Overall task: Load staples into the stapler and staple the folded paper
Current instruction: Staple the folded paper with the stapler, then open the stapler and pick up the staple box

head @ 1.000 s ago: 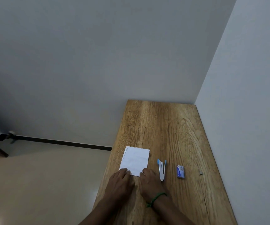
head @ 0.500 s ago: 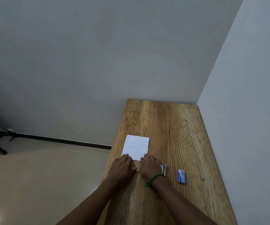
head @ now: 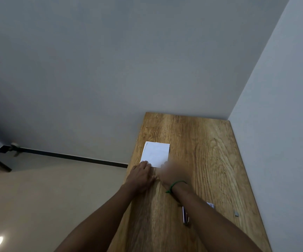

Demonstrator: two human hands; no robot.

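Note:
A folded white paper [head: 155,154] lies flat on the wooden table [head: 210,160], near its left edge. My left hand [head: 141,174] rests flat on the table with its fingertips on the paper's near left corner. My right hand [head: 170,172], blurred, with a green band at the wrist, lies beside it at the paper's near right corner. The stapler [head: 185,215] lies closer to me, mostly hidden under my right forearm. Just right of that forearm a corner of the white staple box [head: 210,204] shows. A small strip of staples [head: 236,213] lies further right.
Grey walls close the table at the far end and along the right side [head: 283,124]. The table's left edge drops to a beige floor [head: 47,197] with a dark skirting line. Bare wood extends beyond the paper.
Both hands have slid the paper away from me along the table. The stapler and staple box now lie behind my hands, under and beside my right forearm.

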